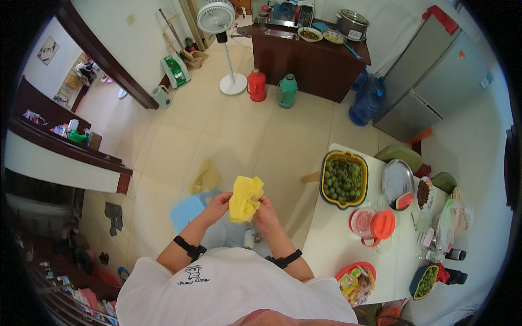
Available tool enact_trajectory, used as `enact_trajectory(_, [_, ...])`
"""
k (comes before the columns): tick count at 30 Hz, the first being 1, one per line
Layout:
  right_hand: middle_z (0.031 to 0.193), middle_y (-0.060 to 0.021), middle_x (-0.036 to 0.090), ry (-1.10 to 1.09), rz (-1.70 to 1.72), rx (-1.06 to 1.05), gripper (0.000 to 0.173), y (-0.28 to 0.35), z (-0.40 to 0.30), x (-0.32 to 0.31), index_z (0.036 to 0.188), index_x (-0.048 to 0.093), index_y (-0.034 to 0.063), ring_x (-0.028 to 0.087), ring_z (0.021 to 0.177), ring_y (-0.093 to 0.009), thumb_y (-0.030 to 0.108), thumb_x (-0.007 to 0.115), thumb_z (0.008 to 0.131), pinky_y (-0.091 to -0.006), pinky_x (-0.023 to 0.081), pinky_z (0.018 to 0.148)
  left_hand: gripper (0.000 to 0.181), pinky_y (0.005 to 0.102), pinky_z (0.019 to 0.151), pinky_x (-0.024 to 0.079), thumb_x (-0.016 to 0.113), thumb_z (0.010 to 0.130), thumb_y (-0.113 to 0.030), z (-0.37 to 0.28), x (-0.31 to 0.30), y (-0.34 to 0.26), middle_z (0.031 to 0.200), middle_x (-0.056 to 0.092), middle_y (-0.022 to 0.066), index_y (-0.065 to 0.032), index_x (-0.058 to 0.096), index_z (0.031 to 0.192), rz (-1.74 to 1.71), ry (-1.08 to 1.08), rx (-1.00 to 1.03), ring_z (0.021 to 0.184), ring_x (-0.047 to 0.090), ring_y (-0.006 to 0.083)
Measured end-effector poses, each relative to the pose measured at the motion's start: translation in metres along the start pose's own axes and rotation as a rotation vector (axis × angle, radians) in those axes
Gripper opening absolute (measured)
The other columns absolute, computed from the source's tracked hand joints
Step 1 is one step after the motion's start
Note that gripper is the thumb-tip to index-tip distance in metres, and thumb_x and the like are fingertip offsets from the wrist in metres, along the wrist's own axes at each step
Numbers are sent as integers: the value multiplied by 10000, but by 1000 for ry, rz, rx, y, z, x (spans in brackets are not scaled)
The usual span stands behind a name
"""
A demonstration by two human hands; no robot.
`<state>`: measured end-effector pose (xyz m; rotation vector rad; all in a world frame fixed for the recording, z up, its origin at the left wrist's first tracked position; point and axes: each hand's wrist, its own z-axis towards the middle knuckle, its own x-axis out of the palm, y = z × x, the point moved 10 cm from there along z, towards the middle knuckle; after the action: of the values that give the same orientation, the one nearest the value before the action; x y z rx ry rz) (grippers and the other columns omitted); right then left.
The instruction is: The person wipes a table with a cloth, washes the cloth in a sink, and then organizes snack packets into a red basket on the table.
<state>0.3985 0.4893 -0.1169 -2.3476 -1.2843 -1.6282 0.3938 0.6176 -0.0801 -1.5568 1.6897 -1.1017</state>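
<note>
A bright yellow cloth (pixel 244 201), bunched and creased, is held up in front of my body between both hands. My left hand (pixel 219 205) pinches its left edge, and my right hand (pixel 266 214) grips the right side, with some fingers hidden behind the folds. Lower down, partly covered by my left forearm, is a light blue plastic piece (pixel 186 212) that looks like a stool or a basin. A crumpled dull-yellow sheet (pixel 207 176) lies just beyond it; whether it is cloth or plastic I cannot tell.
On my right, a white table (pixel 326 248) carries a basket of green grapes (pixel 344 181), a pitcher with a red lid (pixel 382 224) and a red bowl of packaged snacks (pixel 355 283). Ahead stand a fan (pixel 228 61), two thermos flasks (pixel 257 85) and a dark cabinet (pixel 310 69).
</note>
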Motion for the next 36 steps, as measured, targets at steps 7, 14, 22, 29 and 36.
enact_trajectory(7, [1122,-74,639,-66,-251,-133,581,66,152,88,1414,360,86,646,979,-161,53,632,902,-293,556,751,352,303,887,520,558,976,-174,118,-99,-62,1183,625,68,-21,519,1292,-474,27,45,1054,618,151])
enact_trajectory(14, [1001,-84,642,97,-615,-290,707,110,320,239,1465,333,127,647,824,-130,-23,652,853,-235,519,695,338,367,893,548,483,1000,-164,205,-256,-156,1224,604,106,-12,497,1302,-602,-137,223,1052,633,215])
enact_trajectory(22, [999,-45,605,164,-928,-306,443,101,521,373,1256,556,73,638,818,-136,47,702,838,-251,521,704,386,380,907,544,437,1015,-221,282,-433,-251,1260,581,113,-29,452,1350,-765,-243,426,1086,621,229])
enact_trajectory(29, [909,-9,622,279,-1150,-323,228,94,731,486,1028,672,34,593,739,-71,135,735,834,-231,484,658,381,379,927,534,460,1008,-186,390,-612,-321,1284,573,102,-68,442,1369,-771,-395,467,1101,616,231])
enact_trajectory(36, [817,1,646,441,-1061,-167,196,72,890,633,994,677,18,579,708,-61,127,726,839,-225,485,650,402,350,938,514,531,964,-89,453,-787,-407,1284,562,78,-95,449,1358,-731,-573,529,1131,586,207])
